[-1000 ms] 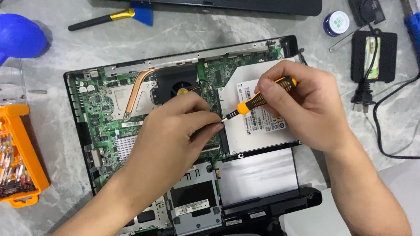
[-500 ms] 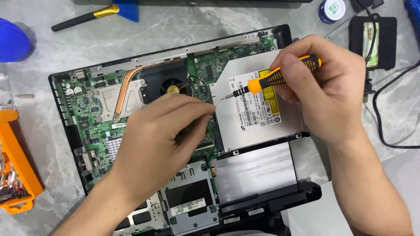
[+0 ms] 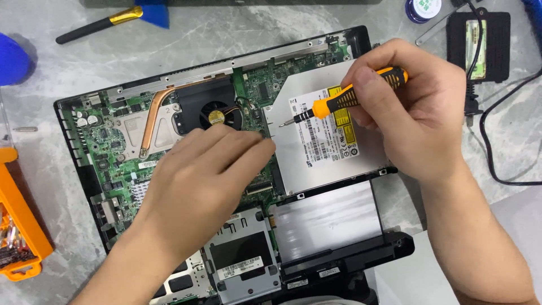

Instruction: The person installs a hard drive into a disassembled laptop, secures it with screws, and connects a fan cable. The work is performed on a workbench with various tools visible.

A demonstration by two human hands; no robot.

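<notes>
My right hand [image 3: 415, 107] is gripping an orange-and-black screwdriver [image 3: 344, 101], its shaft lying level, tip pointing left over the silver optical drive [image 3: 316, 152]. My left hand [image 3: 197, 186], empty with fingers loosely curled, is resting on the green motherboard [image 3: 113, 147], just left of the tip.

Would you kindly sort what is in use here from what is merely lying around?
In use: right hand holding orange screwdriver; left hand on opened laptop; optical drive.

Lying about: black-handled tool, orange bit case, power adapter, blue object.
</notes>
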